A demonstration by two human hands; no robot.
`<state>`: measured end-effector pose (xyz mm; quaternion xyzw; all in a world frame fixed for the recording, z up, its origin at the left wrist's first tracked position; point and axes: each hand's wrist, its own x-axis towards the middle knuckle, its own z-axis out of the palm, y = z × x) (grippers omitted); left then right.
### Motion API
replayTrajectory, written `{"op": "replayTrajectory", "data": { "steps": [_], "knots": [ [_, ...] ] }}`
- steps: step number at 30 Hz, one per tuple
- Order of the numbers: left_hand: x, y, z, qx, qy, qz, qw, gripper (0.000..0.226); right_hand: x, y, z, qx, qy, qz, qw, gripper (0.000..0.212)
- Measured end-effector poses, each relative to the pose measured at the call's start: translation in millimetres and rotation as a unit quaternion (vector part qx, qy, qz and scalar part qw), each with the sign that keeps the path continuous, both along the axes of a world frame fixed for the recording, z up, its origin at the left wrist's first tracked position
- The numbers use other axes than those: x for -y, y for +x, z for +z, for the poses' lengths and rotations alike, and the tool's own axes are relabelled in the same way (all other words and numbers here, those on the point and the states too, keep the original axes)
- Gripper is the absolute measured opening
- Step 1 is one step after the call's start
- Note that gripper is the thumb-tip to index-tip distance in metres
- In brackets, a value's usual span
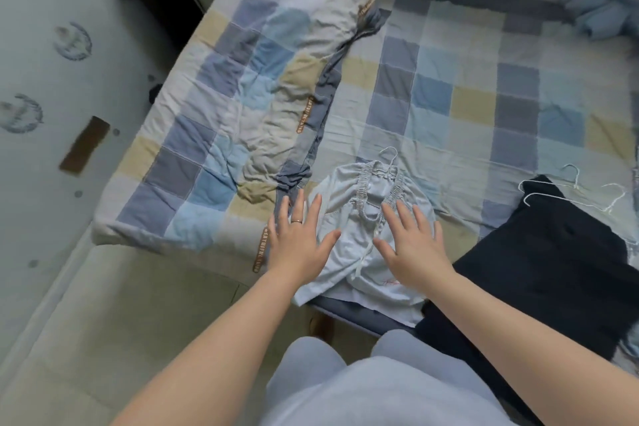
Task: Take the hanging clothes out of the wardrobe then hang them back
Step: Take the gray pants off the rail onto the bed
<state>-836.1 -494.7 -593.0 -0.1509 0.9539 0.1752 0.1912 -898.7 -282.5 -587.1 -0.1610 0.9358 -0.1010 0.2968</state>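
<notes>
Pale grey shorts (366, 218) with an elastic waistband and a white drawstring lie on the bed's near edge, a white hanger hook (389, 151) poking out above the waistband. My left hand (299, 239), fingers spread and a ring on one finger, hovers over the shorts' left side. My right hand (413, 242), also spread flat, is over their right side. Whether either palm touches the cloth is unclear. A black garment (539, 266) lies to the right with white hangers (587, 194) on top of it.
The bed (466, 79) carries a checked blue, grey and yellow sheet, and a folded quilt (249, 107) of the same pattern lies along its left side. A patterned wall (52, 79) stands at left. A blue bundle (601, 10) sits at the far right corner.
</notes>
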Motion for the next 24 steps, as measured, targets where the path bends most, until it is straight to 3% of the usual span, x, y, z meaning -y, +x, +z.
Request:
{"op": "replayTrajectory", "data": {
  "steps": [6, 13, 19, 24],
  "knots": [
    [-31.1, 67.1, 35.3, -0.046, 0.003, 0.119, 0.992, 0.074, -9.3, 16.0, 33.5, -0.038, -0.026, 0.121, 0.992, 0.066],
    [-75.3, 159.6, 52.1, -0.07, -0.008, 0.295, 0.953, 0.073, -4.0, 64.5, 47.3, -0.07, -0.049, 0.295, 0.952, 0.067],
    [-95.9, 260.7, 64.4, -0.073, -0.032, 0.429, 0.9, 0.074, 24.7, 131.4, 58.8, -0.07, -0.073, 0.434, 0.895, 0.066],
    [-117.2, 362.6, 72.7, -0.076, -0.062, 0.545, 0.832, 0.074, 54.1, 218.0, 68.2, -0.072, -0.11, 0.556, 0.821, 0.066]
  ]
}}
